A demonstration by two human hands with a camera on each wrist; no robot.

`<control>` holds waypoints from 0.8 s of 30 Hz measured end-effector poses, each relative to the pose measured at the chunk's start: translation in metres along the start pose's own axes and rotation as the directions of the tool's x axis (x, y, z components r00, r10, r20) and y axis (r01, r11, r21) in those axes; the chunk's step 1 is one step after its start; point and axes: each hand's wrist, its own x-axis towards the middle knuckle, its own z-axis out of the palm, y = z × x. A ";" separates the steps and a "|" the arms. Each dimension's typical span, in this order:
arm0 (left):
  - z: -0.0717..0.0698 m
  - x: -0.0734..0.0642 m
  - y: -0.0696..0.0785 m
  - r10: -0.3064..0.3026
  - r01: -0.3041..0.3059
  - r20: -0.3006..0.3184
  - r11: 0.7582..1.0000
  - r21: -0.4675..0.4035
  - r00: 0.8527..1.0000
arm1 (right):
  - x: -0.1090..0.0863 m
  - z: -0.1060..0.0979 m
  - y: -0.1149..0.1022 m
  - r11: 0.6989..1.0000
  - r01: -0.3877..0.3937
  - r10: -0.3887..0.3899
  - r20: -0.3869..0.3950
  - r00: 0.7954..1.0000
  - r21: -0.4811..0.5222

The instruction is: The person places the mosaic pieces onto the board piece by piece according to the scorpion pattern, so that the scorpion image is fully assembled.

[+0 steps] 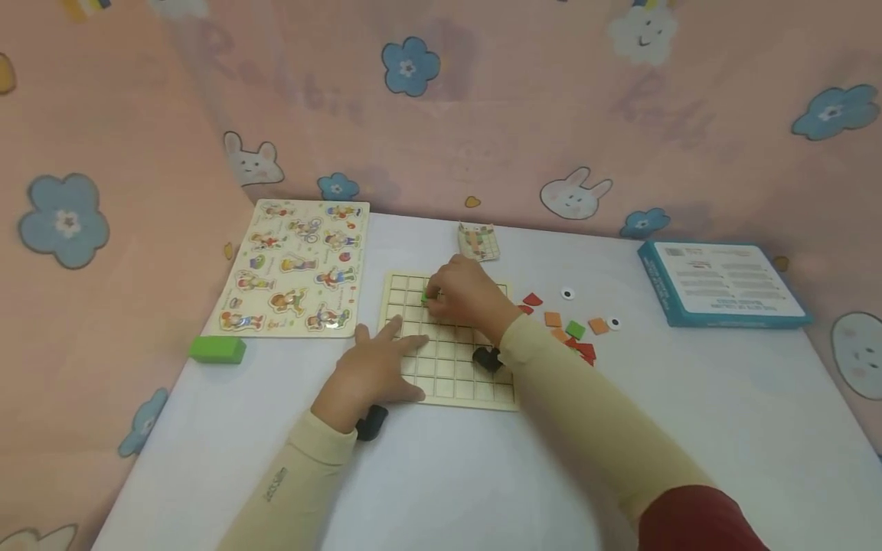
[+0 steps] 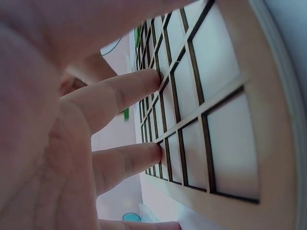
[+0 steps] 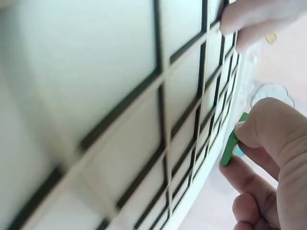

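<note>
Grid board: a pale grid board lies flat at the middle of the white table, both of the person's hands busy at it
Left hand: the left hand reaches in from the near left, fingers spread well apart, some fingertips pressing on the board's left part, the thumb out by its near edge
Right hand: the right hand is over the far part of the board, thumb and a finger clamped on a small green piece, the other fingers curled in
Green piece: the green piece sits tilted in that pinch, slightly off the squares, toward the board's far side
Loose bits: just right of the board I see red pieces, orange squares, a green tile and two white discs with black centres
Picture card: a small creased card lies beyond the far edge of the board
Left side: a puzzle board of little figures, a green block just beside its near left corner
Right side: a teal-edged box lies flat, well apart from the grid
Sleeves: cream on both forearms, dark red higher on the right arm
</note>
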 end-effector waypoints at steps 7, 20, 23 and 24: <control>-0.001 0.000 0.001 0.011 -0.011 -0.007 1.000 0.007 1.000 | 0.014 0.008 -0.009 1.000 0.008 -0.008 -0.006 1.000 -0.019; 0.002 0.001 -0.002 0.026 -0.025 -0.020 0.999 0.047 0.999 | 0.016 0.013 -0.023 0.988 0.009 -0.009 0.003 1.000 -0.155; 0.001 0.001 -0.002 0.027 -0.026 -0.019 0.999 0.047 0.999 | 0.012 0.010 -0.028 0.984 -0.027 0.032 0.028 0.999 -0.178; 0.000 0.001 -0.002 0.025 -0.024 -0.017 0.999 0.046 1.000 | 0.011 0.009 -0.031 0.983 -0.039 0.046 0.036 0.998 -0.180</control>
